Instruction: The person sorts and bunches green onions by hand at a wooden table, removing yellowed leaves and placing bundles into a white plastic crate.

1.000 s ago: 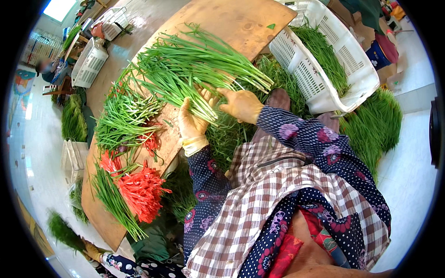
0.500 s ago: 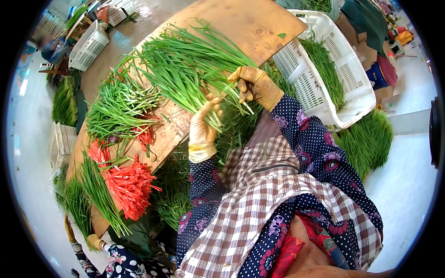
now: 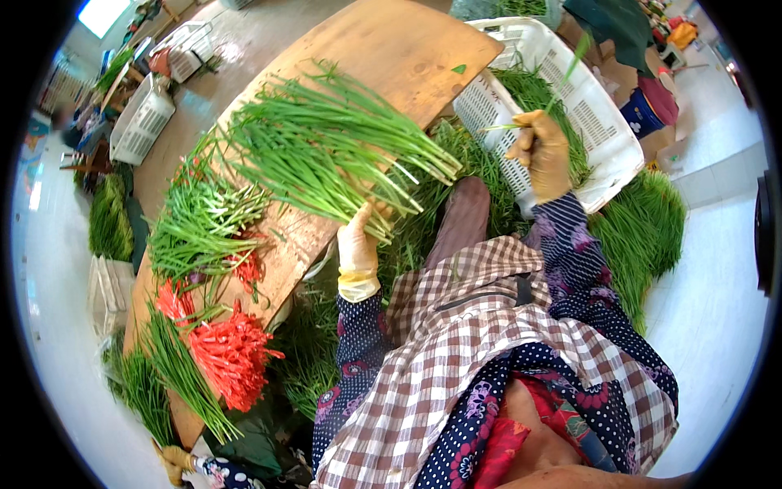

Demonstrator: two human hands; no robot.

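Note:
My left hand, in a yellowish glove, is closed round the pale stem ends of a bunch of garlic chives. The leaves of the bunch fan out over the wooden table, and more stems lie loose beside my fingers. My right hand, gloved too, is raised at the near side of the white plastic basket. Its fingers pinch a thin chive stalk, whose pale end sticks out to the left; a blurred green blade rises above the hand. Cut chives lie in the basket.
On the table's left lie a smaller chive heap, red plastic ties and a chive bundle. Loose greens cover the floor below the table; another pile is right of me. Another person's gloved hands show at lower left.
My right hand has moved right, away from the bunch to beside the basket, carrying a thin stalk. My left hand keeps its hold on the bunch.

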